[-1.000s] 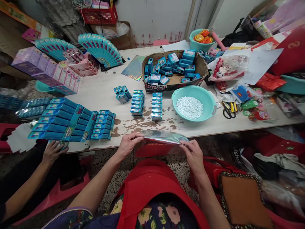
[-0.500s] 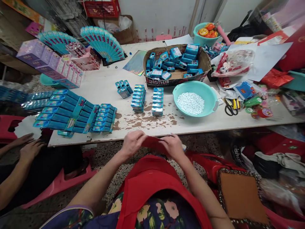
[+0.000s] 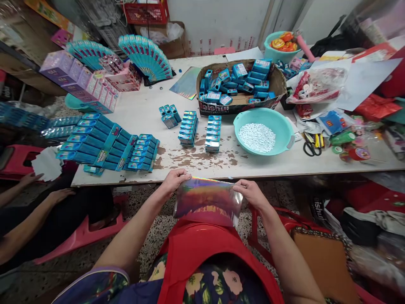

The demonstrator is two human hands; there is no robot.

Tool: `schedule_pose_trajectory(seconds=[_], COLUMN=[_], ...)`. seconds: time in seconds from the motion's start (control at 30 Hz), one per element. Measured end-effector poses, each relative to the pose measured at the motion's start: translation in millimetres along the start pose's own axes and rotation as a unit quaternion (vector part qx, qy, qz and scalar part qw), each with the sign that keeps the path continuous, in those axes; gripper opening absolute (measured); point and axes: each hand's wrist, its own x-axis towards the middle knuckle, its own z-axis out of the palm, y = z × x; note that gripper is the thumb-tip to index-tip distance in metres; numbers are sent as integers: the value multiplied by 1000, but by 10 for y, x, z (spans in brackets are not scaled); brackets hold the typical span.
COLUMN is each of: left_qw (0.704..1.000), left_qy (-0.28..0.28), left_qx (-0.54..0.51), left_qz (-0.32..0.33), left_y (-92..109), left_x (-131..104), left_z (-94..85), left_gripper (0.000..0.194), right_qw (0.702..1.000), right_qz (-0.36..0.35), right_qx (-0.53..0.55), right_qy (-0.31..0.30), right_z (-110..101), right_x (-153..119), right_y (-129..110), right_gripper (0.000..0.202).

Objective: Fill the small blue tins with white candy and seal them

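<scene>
Stretched between my two hands is a shiny iridescent film sheet [image 3: 209,200], hanging in front of the red apron just off the table's front edge. My left hand [image 3: 174,181] pinches its upper left corner. At the upper right corner, my right hand [image 3: 251,193] grips it between thumb and fingers. Beyond the sheet on the table stand two short rows of small blue boxes, one row [image 3: 189,128] on the left and another row [image 3: 213,134] on the right. A turquoise basin [image 3: 281,135] with white pellets [image 3: 257,137] lies ahead of my right hand.
A torn carton [image 3: 221,110] of loose blue boxes stands behind the rows. Larger blue display packs [image 3: 95,141] fill the table's left end. Scissors [image 3: 311,145] and wrapped sweets lie right. Another person's hand [image 3: 60,196] is at lower left, near white paper [image 3: 47,164].
My hands have moved apart, and the sheet, edge-on and reddish before, is now spread out flat between them. The view has shifted slightly left. The other person's hands have moved apart, showing more white paper.
</scene>
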Motion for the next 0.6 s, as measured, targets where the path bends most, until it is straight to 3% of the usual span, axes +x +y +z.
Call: schedule_pose_trajectory(seconds=[0.2, 0.37, 0.47, 0.6], left_qw=[1000, 1000, 999, 997], left_qy=[-3, 1, 17, 37], left_qx=[4, 11, 21, 55], left_qz=[-19, 16, 37, 51], left_y=[-78, -87, -112, -230], left_x=[35, 38, 94, 220], left_z=[5, -12, -68, -140], left_gripper=[36, 34, 30, 28], right_qw=[994, 993, 996, 995], right_qz=[32, 34, 26, -2], right_qx=[89, 103, 88, 7], right_qy=[-56, -47, -10, 104], right_z=[-39, 3, 32, 123], right_x=[-62, -61, -16, -17], right_y=[124, 189, 190, 86], right_gripper=[33, 35, 33, 25])
